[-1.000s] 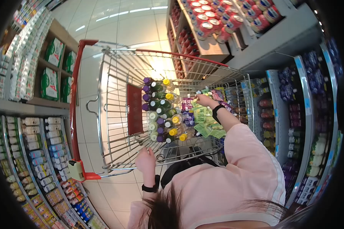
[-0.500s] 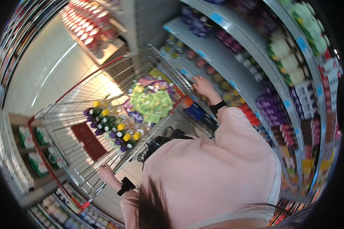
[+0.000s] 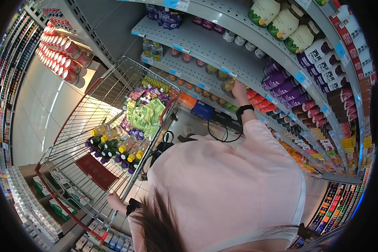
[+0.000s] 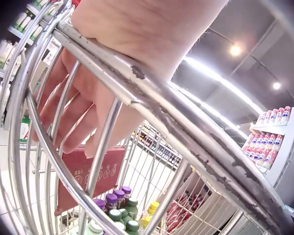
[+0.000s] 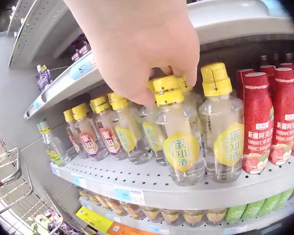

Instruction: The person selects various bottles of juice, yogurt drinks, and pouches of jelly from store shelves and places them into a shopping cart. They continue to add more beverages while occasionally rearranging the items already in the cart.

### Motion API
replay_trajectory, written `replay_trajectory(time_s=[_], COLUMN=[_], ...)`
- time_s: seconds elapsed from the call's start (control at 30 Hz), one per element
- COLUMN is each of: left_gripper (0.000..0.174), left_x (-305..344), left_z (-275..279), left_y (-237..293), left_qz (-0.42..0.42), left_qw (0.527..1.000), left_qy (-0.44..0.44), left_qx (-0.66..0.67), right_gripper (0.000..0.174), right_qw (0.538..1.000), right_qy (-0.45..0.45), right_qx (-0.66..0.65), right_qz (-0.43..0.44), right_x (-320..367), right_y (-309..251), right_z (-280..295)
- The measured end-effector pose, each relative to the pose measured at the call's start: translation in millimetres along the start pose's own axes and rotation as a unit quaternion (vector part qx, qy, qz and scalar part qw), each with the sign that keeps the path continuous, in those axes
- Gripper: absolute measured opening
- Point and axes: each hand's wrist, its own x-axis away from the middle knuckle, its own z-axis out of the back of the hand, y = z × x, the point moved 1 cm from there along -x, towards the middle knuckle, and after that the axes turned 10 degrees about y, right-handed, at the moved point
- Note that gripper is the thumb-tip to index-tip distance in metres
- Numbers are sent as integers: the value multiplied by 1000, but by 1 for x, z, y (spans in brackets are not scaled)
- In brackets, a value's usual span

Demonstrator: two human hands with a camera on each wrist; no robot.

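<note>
At the shelf, the right hand (image 3: 239, 91) reaches among clear bottles. In the right wrist view the right hand (image 5: 142, 46) pinches around the yellow cap of a clear bottle (image 5: 180, 152), which stands in front of others; some fingertips are hidden behind the caps. A similar bottle (image 5: 223, 144) stands beside it. The left hand (image 3: 116, 202) is at the near side of the metal cart (image 3: 100, 182). Seen from the left wrist, the left hand (image 4: 88, 98) hangs over the cart rim (image 4: 169, 117) with its fingers loosely down behind the bars.
The cart holds green pouches (image 3: 145, 115), yellow-capped bottles (image 3: 128, 145) and dark bottles with purple caps. Red bottles (image 5: 257, 122) stand right of the clear ones. Shelves of jars (image 3: 283, 27) rise at the right; a display of red cans (image 3: 63, 56) is at the upper left.
The view has turned toward the shelves. The right hand has moved from the pouches in the cart to the shelf and now grips a bottle by its cap. The left hand has come to the cart's rim.
</note>
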Motion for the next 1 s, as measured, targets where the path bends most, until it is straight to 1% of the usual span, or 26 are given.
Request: replay_trajectory(time_s=[0.07,0.17,0.2,0.27,0.37,0.47,0.57,0.67,0.77,0.8,0.9,0.93,1.0], left_gripper=[36,35,33,33,32,32,31,31,30,30,29,29,30], left_x=[0,-5,-5,-4,3,9,5,7,7,7,10,9,9], left_z=[-2,-10,-10,-10,-3,4,0,3,-1,-1,8,6,7], left_y=[-3,-9,-7,-8,-2,4,2,2,2,1,7,6,7], left_qz=[-7,-21,-29,-26,-15,-8,-5,-6,-10,-17,-23,-22,-16], left_qw=[1000,999,999,999,999,999,999,999,998,998,998,998,999], left_qy=[10,29,39,40,48,51,43,50,52,55,57,49,37], left_qx=[0,-3,-24,-16,-5,-3,1,7,18,20,31,33,23], right_gripper=[44,44,43,42,48,51,47,42,51,44,41,39,35], right_qw=[997,1000,1000,998,998,992,994,997,1000,1000,997,996,991], right_qy=[53,-22,4,56,31,67,3,-5,-16,-17,-9,-10,-12], right_qx=[-5,-4,-3,-2,-6,102,104,80,-1,-12,-58,-54,-46], right_qz=[56,21,24,30,-63,-18,-37,13,-7,-5,54,76,125], right_x=[-8,-15,-15,-13,-5,8,6,21,34,39,45,49,57], right_y=[14,24,23,19,-5,-22,-26,-40,-43,-56,-84,-105,-164], right_z=[-13,-24,-26,-30,-18,-21,-21,-2,-1,12,29,46,97])
